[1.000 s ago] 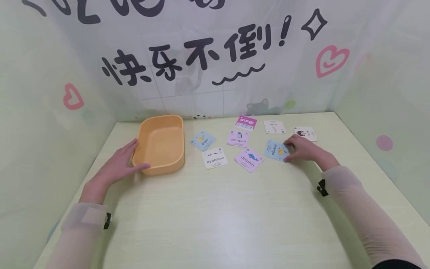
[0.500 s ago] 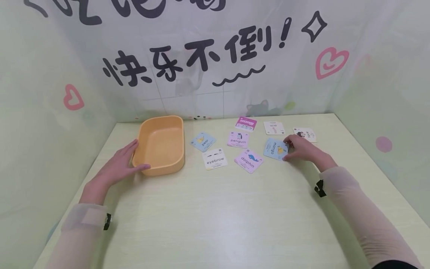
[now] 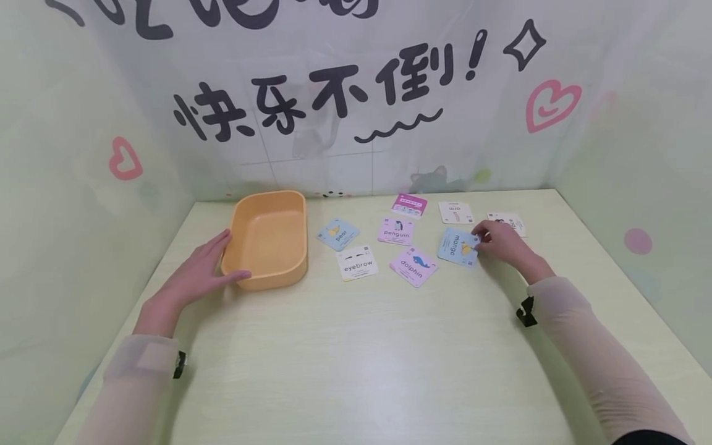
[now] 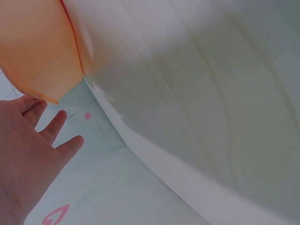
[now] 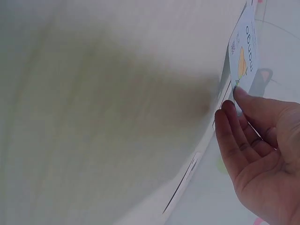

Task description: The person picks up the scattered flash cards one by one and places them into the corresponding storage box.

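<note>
One mango card [image 3: 456, 246] at the right hand [image 3: 507, 246], pinched by thumb and fingers; one orange tray [image 3: 272, 282], touched by the left hand [image 3: 190, 275], fingers spread; one dolphin card [image 3: 414, 267], between the hands.

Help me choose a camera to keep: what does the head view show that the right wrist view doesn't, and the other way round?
Only the head view shows the left hand at the orange tray, and the readable pear card, eyebrow card, penguin card and dolphin card.

Only the right wrist view shows the palm side of the right hand, with the thumb plainly on the printed face of the mango card.

Both show the right hand pinching that card, the tabletop and the printed backdrop.
</note>
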The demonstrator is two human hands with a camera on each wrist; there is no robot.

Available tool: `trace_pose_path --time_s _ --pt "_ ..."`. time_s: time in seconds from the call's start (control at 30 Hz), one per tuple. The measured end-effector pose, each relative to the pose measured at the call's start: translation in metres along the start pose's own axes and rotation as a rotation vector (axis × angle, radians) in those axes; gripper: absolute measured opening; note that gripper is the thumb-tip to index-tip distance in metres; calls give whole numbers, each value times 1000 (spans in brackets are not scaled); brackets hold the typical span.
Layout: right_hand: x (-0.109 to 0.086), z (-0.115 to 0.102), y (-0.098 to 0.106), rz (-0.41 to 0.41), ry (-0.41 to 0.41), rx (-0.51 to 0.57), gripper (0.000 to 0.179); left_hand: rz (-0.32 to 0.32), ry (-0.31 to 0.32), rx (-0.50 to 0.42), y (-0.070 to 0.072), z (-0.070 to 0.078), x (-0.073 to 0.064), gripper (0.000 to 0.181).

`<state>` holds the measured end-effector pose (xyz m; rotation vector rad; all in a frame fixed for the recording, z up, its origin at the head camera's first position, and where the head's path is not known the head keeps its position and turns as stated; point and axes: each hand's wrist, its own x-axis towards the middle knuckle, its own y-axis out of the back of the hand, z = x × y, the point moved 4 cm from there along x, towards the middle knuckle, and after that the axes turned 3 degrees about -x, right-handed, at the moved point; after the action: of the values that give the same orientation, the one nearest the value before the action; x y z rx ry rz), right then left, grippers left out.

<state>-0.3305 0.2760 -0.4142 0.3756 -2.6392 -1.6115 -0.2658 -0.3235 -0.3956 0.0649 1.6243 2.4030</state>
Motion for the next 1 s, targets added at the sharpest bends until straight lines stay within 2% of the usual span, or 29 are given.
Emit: trace_pose_path --time_s 0.13,0.47,0.7,1.0 --pt "-1 1 3 34 -16 12 30 0 3 -5 0 0 0 110" --pt "-4 -1 10 82 -33 120 24 3 1 -6 0 1 -1 110" --pt "-3 0 12 95 -54 173 23 2 2 -4 0 1 -1 110" --pt "-3 -3 15 94 -62 187 24 2 4 0 -1 1 -1 110"
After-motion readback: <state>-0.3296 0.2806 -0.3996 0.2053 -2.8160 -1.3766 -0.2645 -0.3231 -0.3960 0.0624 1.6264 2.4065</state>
